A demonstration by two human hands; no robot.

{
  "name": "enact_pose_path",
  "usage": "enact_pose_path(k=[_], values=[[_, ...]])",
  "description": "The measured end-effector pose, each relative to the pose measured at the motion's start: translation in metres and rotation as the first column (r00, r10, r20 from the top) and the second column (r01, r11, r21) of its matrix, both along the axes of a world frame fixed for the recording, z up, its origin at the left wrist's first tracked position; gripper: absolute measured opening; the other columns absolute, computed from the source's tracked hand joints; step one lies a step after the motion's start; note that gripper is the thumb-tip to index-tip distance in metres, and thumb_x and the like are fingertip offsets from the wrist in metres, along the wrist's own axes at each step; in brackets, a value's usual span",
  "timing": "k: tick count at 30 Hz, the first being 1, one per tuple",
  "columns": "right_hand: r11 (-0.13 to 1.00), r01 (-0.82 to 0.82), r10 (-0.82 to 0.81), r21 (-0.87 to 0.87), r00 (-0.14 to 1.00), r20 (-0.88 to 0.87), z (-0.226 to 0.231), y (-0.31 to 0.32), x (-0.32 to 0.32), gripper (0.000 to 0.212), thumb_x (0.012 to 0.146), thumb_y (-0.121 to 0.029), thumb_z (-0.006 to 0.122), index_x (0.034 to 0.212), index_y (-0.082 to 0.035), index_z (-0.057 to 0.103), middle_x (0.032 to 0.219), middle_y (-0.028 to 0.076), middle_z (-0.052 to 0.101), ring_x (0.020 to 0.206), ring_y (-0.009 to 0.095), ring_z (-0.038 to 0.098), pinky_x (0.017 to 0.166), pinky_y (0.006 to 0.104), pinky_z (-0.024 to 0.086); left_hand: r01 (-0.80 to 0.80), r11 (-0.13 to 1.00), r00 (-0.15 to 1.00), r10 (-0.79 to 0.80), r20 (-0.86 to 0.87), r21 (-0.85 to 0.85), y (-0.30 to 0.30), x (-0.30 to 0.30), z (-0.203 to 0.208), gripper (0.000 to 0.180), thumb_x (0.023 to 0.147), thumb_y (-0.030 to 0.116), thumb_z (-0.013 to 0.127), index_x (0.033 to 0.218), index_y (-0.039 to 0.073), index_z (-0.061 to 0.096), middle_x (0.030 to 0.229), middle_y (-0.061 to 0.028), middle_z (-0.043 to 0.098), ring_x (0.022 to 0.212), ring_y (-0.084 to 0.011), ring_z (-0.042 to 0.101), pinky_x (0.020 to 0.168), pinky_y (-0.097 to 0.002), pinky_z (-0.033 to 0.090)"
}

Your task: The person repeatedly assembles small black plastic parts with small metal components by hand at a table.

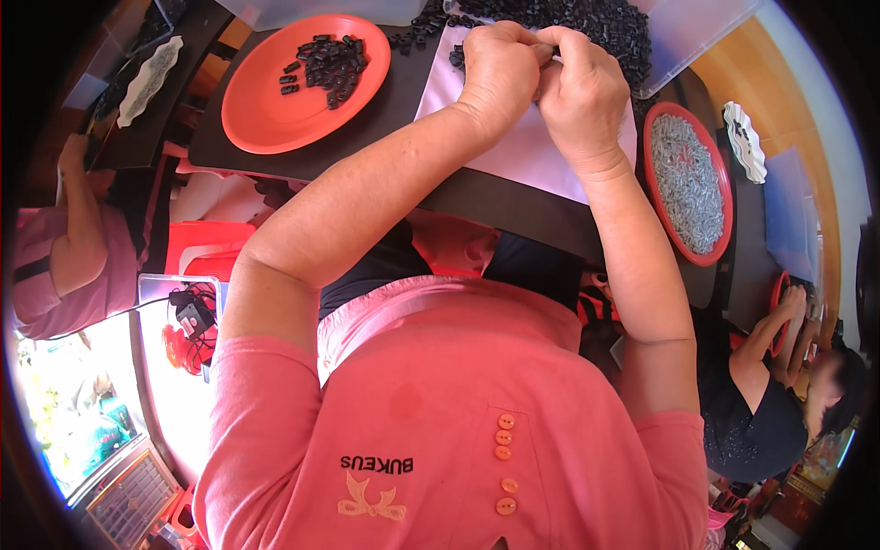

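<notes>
Close together over a white sheet [521,158], my left hand [500,71] and my right hand [587,96] meet at their fingertips. Both are closed in a pinch around a small black plastic part [555,52], mostly hidden by the fingers. Just beyond them spreads a large heap of similar black parts [605,32]. To the left, an orange-red plate [252,115] carries a smaller pile of black pieces [335,69]. On the right, a red plate [724,215] is full of small silvery metal pieces [683,183], which look like screws or pins.
Clear plastic bins [692,41] stand behind the heap on the dark table [541,215]. A scalloped white dish [744,142] with a few dark bits lies at far right. Other people work at left [78,247] and right [770,403]. A box of cables [192,316] is lower left.
</notes>
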State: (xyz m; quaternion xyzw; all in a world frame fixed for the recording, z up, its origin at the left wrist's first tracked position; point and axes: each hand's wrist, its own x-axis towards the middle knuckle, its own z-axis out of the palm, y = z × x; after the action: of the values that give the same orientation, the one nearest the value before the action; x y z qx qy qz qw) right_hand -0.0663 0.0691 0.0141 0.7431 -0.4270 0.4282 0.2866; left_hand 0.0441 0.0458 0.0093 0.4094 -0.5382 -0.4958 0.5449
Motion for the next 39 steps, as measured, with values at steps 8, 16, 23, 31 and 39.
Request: enact_pose_path(k=[8,16,23,31,39], values=[[0.996,-0.022,0.022,-0.082,1.000,0.008,-0.008,-0.009,0.002,0.023,0.067,-0.004,0.066,0.088,-0.014,0.062,0.068,0.002,0.061,0.067,0.023,0.062,0.063,0.0363,0.046,0.096,0.971,0.986,-0.062,-0.156,0.219,0.005,0.004,0.012,0.010,0.082,0.001,0.064,0.086,-0.007,0.068,0.075,-0.0082,0.064,0.063,-0.0143,0.056,0.056,-0.0289,0.043],[0.990,-0.062,0.063,-0.126,0.998,0.006,0.000,-0.005,0.007,0.022,0.067,-0.004,0.065,0.086,-0.015,0.065,0.071,0.002,0.064,0.066,0.023,0.063,0.061,0.0358,0.046,0.150,0.989,0.984,-0.149,-0.100,0.006,-0.015,0.000,-0.008,0.008,0.081,0.001,0.063,0.085,-0.004,0.068,0.079,-0.0100,0.065,0.066,-0.0182,0.058,0.058,-0.0329,0.045],[0.971,-0.188,0.141,0.148,0.950,0.279,0.009,0.002,0.015,0.042,0.075,0.000,0.062,0.116,-0.011,0.059,0.081,0.005,0.067,0.074,0.029,0.065,0.070,0.0395,0.051,0.210,0.941,0.906,-0.085,-0.416,0.264,-0.004,0.022,0.017,0.011,0.088,0.002,0.062,0.093,-0.008,0.064,0.084,-0.0156,0.065,0.070,-0.0252,0.065,0.065,-0.0363,0.056],[0.821,-0.467,0.405,0.330,0.882,0.240,0.073,0.057,0.009,0.034,0.073,0.000,0.061,0.107,-0.003,0.064,0.099,0.013,0.067,0.087,0.026,0.065,0.077,0.0343,0.051,0.120,0.974,0.945,-0.053,-0.322,0.191,0.008,0.086,0.017,0.018,0.092,0.005,0.059,0.104,-0.008,0.059,0.086,-0.0170,0.068,0.071,-0.0245,0.068,0.064,-0.0299,0.057],[0.357,-0.779,0.499,0.515,0.625,0.600,0.141,0.147,0.067,0.029,0.077,-0.024,0.062,0.097,-0.002,0.066,0.090,0.011,0.066,0.078,0.021,0.062,0.066,0.0292,0.048,-0.196,0.668,0.706,0.604,0.369,-0.718,0.008,0.156,0.008,0.014,0.074,0.009,0.072,0.087,0.003,0.069,0.083,-0.0118,0.065,0.081,-0.0291,0.063,0.072,-0.0375,0.051]])
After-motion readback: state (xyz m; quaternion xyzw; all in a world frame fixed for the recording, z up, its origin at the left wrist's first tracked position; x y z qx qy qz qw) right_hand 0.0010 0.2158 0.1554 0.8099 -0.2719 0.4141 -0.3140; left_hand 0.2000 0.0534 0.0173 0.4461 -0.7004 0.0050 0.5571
